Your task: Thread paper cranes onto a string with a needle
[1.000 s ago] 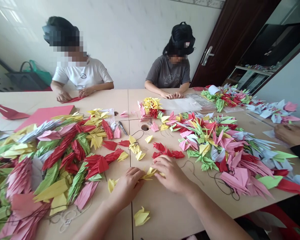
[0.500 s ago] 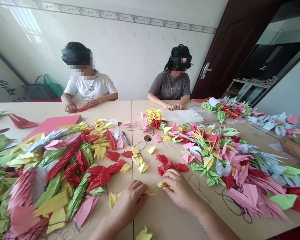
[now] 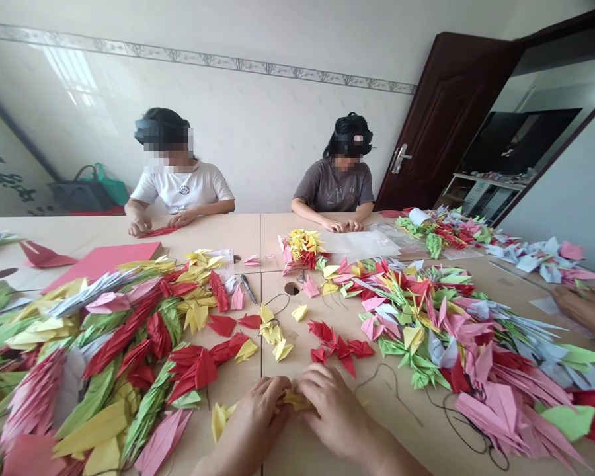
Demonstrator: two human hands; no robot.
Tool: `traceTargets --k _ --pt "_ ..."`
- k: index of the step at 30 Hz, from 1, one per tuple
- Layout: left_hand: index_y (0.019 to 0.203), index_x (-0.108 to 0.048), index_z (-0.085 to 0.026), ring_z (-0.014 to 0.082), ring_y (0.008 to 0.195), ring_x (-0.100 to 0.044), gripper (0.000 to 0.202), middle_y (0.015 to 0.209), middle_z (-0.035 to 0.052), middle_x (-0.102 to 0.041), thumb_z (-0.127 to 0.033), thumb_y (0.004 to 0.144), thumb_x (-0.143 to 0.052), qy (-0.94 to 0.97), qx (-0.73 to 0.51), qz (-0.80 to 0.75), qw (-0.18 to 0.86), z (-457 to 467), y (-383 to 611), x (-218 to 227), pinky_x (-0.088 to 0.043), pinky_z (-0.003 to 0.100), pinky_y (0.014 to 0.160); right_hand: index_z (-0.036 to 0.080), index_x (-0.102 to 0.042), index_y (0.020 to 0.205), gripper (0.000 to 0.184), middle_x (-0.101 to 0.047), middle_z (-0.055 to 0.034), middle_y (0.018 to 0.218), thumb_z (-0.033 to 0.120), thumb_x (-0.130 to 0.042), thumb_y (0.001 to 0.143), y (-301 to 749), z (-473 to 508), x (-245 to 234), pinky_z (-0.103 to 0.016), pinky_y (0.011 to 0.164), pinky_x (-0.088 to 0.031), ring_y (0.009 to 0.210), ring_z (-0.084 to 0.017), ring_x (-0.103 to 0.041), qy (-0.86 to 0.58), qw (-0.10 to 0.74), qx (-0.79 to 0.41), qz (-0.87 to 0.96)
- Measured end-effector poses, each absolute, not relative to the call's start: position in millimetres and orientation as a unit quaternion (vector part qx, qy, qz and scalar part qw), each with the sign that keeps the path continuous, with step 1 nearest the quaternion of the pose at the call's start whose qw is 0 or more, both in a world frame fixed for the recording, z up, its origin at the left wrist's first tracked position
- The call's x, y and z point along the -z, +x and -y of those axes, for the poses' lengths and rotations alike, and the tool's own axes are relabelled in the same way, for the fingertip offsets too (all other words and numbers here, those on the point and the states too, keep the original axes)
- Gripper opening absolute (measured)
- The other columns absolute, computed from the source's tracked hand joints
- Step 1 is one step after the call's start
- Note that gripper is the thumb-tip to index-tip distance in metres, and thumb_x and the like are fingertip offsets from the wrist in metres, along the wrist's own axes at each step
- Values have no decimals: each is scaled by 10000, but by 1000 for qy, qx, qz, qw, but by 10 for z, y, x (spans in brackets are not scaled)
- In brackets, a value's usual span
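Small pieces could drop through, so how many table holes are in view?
3: a far-left hole, a back hole by the white sheet, and a middle hole left of a pink piece. Others may hide under the paper heaps.

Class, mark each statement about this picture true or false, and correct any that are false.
1. The left hand and right hand meet at yellow paper. True.
2. The pen is in the right hand. False: the pen lies on the table.
3. Two people sit across the table. True.
4. The door is shut. False: the door stands open.
5. Pink paper lies to the right of the right hand. True.
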State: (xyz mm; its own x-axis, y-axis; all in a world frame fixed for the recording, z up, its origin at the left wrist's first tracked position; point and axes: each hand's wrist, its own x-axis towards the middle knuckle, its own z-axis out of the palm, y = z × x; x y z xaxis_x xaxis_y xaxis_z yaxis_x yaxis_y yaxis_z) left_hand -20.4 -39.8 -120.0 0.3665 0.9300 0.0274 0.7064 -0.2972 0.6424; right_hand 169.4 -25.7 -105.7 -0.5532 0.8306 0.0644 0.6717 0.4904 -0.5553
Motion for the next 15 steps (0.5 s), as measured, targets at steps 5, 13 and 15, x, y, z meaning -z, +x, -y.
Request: traceTargets --k 5,13,15 --pt "1037 -620 -232 216 991 -677 307 1026 32 -733 -21 825 -555 778 -198 -523 286 398 -206 1194 -526 301 847 188 -687 931 160 -702 -43 971 73 -626 839 1690 254 1111 -357 937 -466 1023 -238 -601 -460 152 -236 842" --pt "1070 -654 -223 237 951 -676 339 984 53 -727 -43 810 -531 787 -189 -516 282 385 -203 1251 -545 325 823 196 -712 875 229 -707 -27 908 10 -583 840 1807 210 1079 -342 930 -452 979 -217 -603 -498 152 -231 822" --pt "1135 -652 -235 245 1021 -671 440 1093 63 -725 -26 764 -545 790 -185 -512 282 383 -217 1250 -546 337 875 202 -716 886 237 -706 -25 909 8 -585 845 1864 201 1070 -337 916 -459 988 -218 -605 -506 154 -231 816"
